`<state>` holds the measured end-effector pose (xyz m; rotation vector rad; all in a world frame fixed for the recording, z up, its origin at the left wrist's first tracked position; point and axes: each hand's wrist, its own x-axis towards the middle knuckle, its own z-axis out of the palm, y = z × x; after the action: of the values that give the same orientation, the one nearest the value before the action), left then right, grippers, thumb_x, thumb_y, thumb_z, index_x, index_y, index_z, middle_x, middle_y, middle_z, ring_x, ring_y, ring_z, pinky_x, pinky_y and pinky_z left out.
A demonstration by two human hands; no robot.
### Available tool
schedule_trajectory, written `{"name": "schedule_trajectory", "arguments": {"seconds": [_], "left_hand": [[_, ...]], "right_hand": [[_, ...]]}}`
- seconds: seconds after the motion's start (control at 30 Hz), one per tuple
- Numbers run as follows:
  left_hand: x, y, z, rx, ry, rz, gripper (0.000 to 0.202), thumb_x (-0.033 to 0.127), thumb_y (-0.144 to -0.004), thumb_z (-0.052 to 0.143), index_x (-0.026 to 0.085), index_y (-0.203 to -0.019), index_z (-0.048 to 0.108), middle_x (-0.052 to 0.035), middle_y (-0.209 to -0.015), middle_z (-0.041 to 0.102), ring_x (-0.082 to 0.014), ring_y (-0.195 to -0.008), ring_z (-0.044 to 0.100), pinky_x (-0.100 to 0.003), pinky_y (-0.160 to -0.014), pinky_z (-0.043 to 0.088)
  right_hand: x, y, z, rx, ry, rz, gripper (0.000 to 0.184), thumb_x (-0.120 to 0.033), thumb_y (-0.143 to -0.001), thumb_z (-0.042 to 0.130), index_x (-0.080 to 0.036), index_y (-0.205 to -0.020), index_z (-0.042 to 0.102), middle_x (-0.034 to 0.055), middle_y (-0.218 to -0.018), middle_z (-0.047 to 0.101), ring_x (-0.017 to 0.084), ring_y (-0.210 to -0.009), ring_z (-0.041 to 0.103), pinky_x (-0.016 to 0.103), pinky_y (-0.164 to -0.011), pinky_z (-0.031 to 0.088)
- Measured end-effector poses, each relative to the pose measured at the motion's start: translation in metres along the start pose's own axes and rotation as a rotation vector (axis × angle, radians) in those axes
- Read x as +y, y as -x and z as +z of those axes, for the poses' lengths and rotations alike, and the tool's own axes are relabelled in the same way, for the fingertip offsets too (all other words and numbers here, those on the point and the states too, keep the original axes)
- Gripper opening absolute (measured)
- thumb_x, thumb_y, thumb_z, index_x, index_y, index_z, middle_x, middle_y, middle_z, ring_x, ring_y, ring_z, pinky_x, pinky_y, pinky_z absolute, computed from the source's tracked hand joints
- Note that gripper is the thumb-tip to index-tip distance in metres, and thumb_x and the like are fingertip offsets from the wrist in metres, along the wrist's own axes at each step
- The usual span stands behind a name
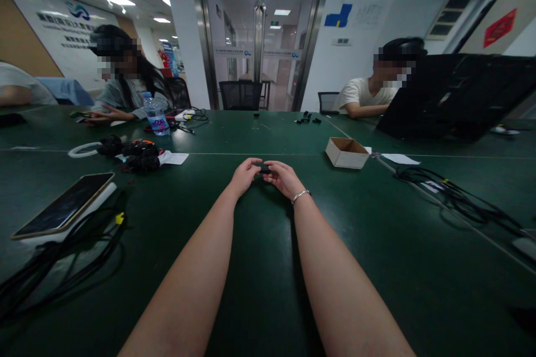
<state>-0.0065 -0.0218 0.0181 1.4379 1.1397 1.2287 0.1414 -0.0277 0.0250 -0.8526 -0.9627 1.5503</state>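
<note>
Both hands meet over the middle of the green table (259,268). Between their fingertips is a small black piece (264,169), partly hidden; its exact kind is too small to make out. My left hand (245,176) is closed on its left end, thumb and fingers bent around it. My right hand (283,177), with a silver bracelet (300,196) at the wrist, pinches the right end. Farther back lie several small black pieces (307,118), and a single one (256,115) lies left of them.
Right of my hands stands an open cardboard box (347,154). A phone (67,203) and black cables (84,256) lie at left, more cables (452,192) at right. Beyond are a water bottle (156,115), a large black monitor (456,97) and two seated people (129,86).
</note>
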Motion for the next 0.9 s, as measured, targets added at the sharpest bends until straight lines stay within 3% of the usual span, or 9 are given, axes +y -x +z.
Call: {"name": "schedule_trajectory", "arguments": {"seconds": [0.37, 0.73, 0.9], "left_hand": [[0.0004, -0.0004, -0.0015, -0.032, -0.025, -0.012, 0.031, 0.027, -0.082, 0.042, 0.013, -0.100, 0.064, 0.0016, -0.054, 0.050, -0.0099, -0.046, 0.041, -0.021, -0.046, 0.031], [-0.0048, -0.0032, -0.0014, -0.012, -0.009, 0.002, 0.033, 0.021, -0.079, 0.047, 0.015, -0.107, 0.061, 0.0030, -0.058, 0.051, -0.0083, -0.046, 0.040, -0.020, -0.047, 0.032], [-0.0053, -0.0032, -0.0011, -0.013, -0.023, 0.020, 0.028, 0.027, -0.082, 0.045, 0.013, -0.097, 0.065, 0.0015, -0.059, 0.052, -0.0089, -0.047, 0.041, -0.021, -0.048, 0.032]], "right_hand": [[-0.0002, -0.0009, 0.0003, 0.005, 0.001, 0.006, 0.017, -0.004, -0.078, 0.053, -0.014, -0.081, 0.066, 0.0039, -0.069, 0.067, 0.011, -0.056, 0.062, 0.021, -0.056, 0.055], [0.0009, -0.0020, -0.0019, -0.004, -0.001, -0.001, 0.016, -0.005, -0.076, 0.055, -0.015, -0.082, 0.066, 0.0035, -0.070, 0.067, 0.012, -0.059, 0.063, 0.023, -0.057, 0.056], [0.0020, -0.0028, -0.0026, -0.010, 0.001, -0.005, 0.015, -0.005, -0.077, 0.056, -0.014, -0.083, 0.066, 0.0041, -0.071, 0.067, 0.012, -0.059, 0.064, 0.022, -0.058, 0.056]]}}
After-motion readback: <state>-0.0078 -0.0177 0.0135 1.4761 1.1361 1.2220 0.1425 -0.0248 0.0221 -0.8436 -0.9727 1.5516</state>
